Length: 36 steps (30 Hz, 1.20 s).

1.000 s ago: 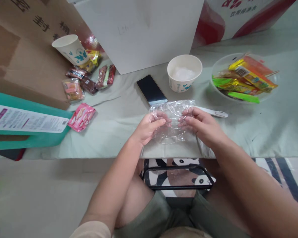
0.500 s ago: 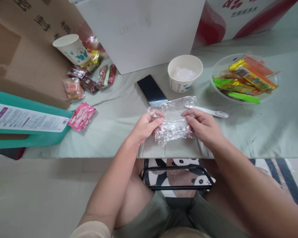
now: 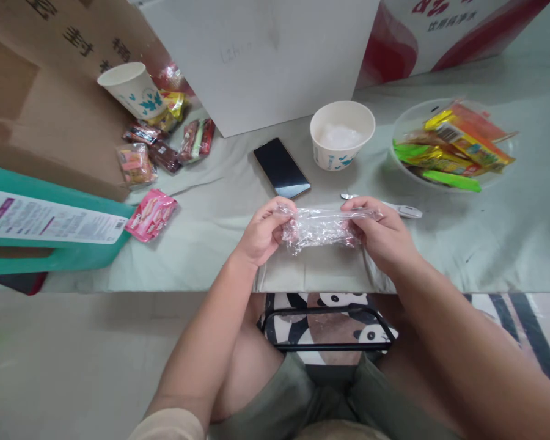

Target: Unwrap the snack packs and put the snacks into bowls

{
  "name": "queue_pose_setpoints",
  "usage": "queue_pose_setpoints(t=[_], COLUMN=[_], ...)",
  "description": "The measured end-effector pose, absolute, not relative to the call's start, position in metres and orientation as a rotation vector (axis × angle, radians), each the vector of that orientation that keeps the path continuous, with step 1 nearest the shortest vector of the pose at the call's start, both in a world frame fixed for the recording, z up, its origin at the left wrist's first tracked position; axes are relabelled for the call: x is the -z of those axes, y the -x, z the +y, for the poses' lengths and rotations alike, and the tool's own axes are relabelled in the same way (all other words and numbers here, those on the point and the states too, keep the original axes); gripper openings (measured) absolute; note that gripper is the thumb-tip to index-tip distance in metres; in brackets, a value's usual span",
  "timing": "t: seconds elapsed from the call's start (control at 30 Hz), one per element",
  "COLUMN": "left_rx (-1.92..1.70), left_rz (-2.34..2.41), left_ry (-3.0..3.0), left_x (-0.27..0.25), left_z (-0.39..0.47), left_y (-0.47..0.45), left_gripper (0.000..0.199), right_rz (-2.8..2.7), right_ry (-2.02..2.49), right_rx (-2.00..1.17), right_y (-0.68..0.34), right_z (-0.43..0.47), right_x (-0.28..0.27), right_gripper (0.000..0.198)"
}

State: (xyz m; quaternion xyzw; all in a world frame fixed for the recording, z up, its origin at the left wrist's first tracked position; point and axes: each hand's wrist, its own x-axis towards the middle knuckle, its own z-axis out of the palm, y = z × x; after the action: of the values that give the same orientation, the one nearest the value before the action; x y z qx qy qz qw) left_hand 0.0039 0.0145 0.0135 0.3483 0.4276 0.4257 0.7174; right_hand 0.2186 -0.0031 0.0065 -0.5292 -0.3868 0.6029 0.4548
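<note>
Clear, crinkled plastic film [image 3: 319, 227] is stretched between my two hands above the near part of the table. My left hand [image 3: 266, 231] pinches its left end between thumb and fingers. At the right end, my right hand [image 3: 379, 231] grips it the same way. A straight fold runs along the film's far edge. Just beyond the right hand lies a white-handled knife [image 3: 407, 211], partly hidden by that hand. Behind the film are a black phone [image 3: 282, 168] and a paper bowl [image 3: 343, 137] with whitish, translucent material inside.
A clear bowl of wrapped snacks [image 3: 453, 146] stands at the right. A pink packet [image 3: 151, 215], a tipped paper cup [image 3: 131, 91] and several small snack packs are at the left. A brown carton [image 3: 50, 110] and a white box [image 3: 275, 61] stand behind.
The far part of the film, earlier spread out toward the phone, is now folded back toward me. Both hands have closed on its ends, and the phone's near end is uncovered.
</note>
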Motion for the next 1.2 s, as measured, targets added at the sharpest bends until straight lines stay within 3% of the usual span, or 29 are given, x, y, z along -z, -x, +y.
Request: queue_pose_setpoints(t=[0.2,0.37,0.5,0.67,0.73,0.83,0.9,1.2], left_rx=[-0.939,-0.950,-0.895,-0.824,-0.853,-0.926,-0.936,-0.987], left_rz=[0.936,1.033,1.126,1.320,1.307,1.218,1.212,1.180], left_ry=[-0.794,-0.892,-1.025,-1.176,-1.166,-1.132,-1.173,-1.370], left_x=[-0.015,-0.011,-0.001,0.005,0.003,-0.001,-0.001,0.000], left_z=[0.015,0.013,0.012,0.012,0.012,0.012,0.012,0.012], left_y=[-0.003,-0.005,-0.007,-0.006,-0.005,-0.005,-0.006,-0.007], left_gripper=[0.038,0.016,0.029,0.035,0.027,0.016,0.022,0.048], right_rz=[-1.032,-1.140,-1.231,-1.109,-1.100,-1.190,-1.288,-1.159], right_ry=[1.309,1.380,1.475,1.399,1.374,1.350,1.351,1.400], right_rx=[-1.438,-1.390,-1.284,-1.302,-1.336,-1.401,-1.430,-1.158], right_y=[-0.220,-0.226,-0.223,-0.220,-0.220,-0.222,-0.221,-0.226], right_z=[-0.005,-0.005,-0.005,-0.001,-0.001,-0.001,-0.003,-0.001], right_x=[-0.008,-0.006,-0.008,-0.004,-0.002,-0.002,-0.002,-0.001], right_gripper=[0.005,0.023,0.018,0.051,0.054,0.039,0.023,0.006])
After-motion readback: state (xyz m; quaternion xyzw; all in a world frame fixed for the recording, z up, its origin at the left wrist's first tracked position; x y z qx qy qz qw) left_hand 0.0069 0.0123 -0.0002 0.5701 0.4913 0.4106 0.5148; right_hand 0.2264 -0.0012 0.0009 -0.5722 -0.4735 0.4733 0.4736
